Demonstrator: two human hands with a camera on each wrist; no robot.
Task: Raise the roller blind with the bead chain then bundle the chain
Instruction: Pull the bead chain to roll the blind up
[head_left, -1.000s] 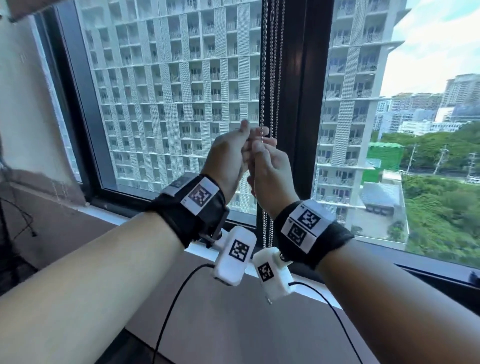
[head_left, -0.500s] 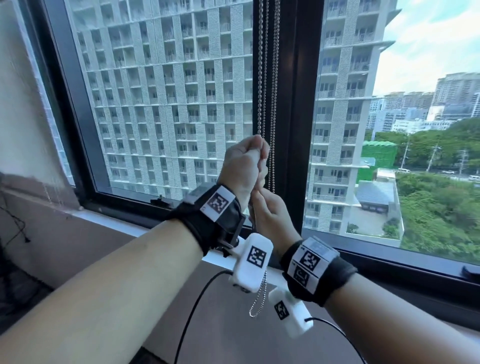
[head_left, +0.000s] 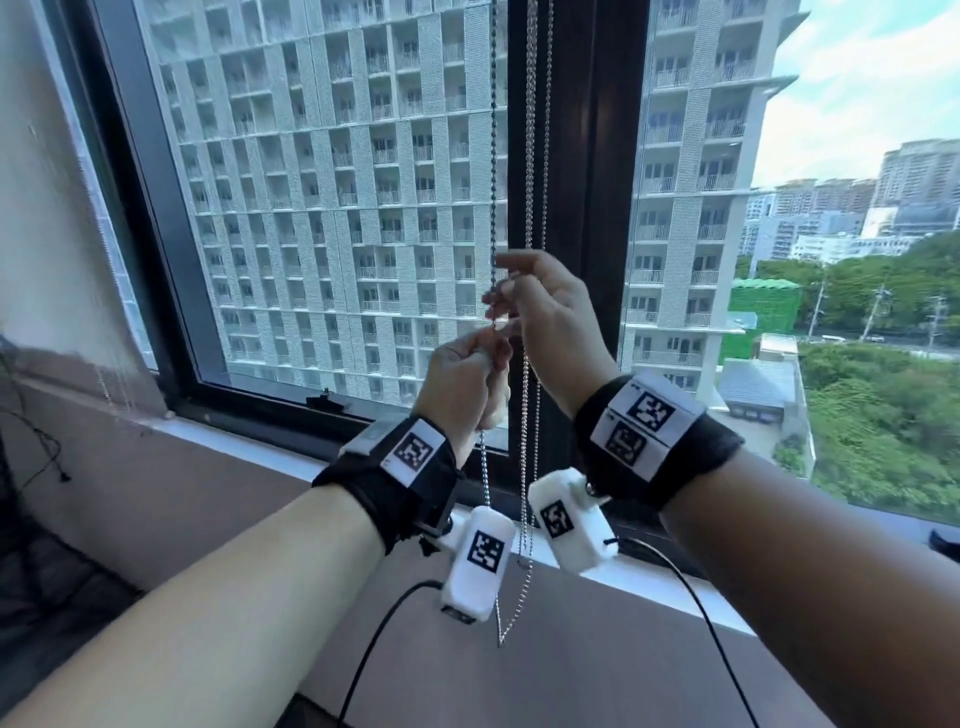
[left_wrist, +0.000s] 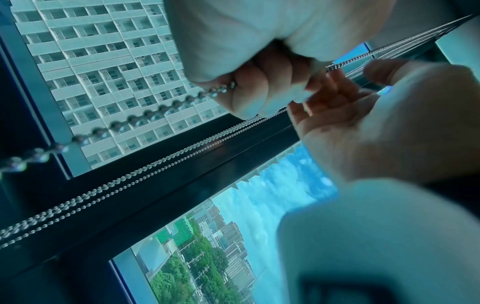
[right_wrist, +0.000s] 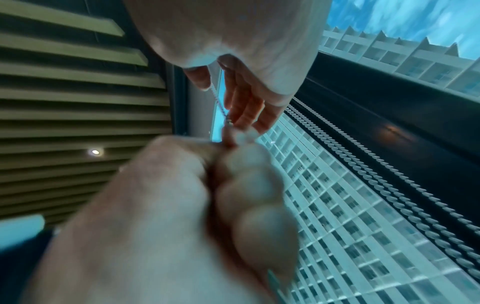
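Observation:
The bead chain hangs in front of the window. My left hand grips one strand in a fist, and in the left wrist view that chain leaves the fist below. My right hand is just above the left. In the right wrist view its thumb and fairly straight fingers lie either side of the strand, with a gap showing between them. Further strands hang free behind my hands, down to a loop end. The roller blind itself is out of view.
A dark window post stands right behind the chains. The white sill runs below my wrists, with a grey wall under it. Black cables hang from the wrist cameras. A wall closes off the left side.
My left hand has pulled down with the chain and now sits lower. My right hand has moved from below the left to above it. The view has shifted closer.

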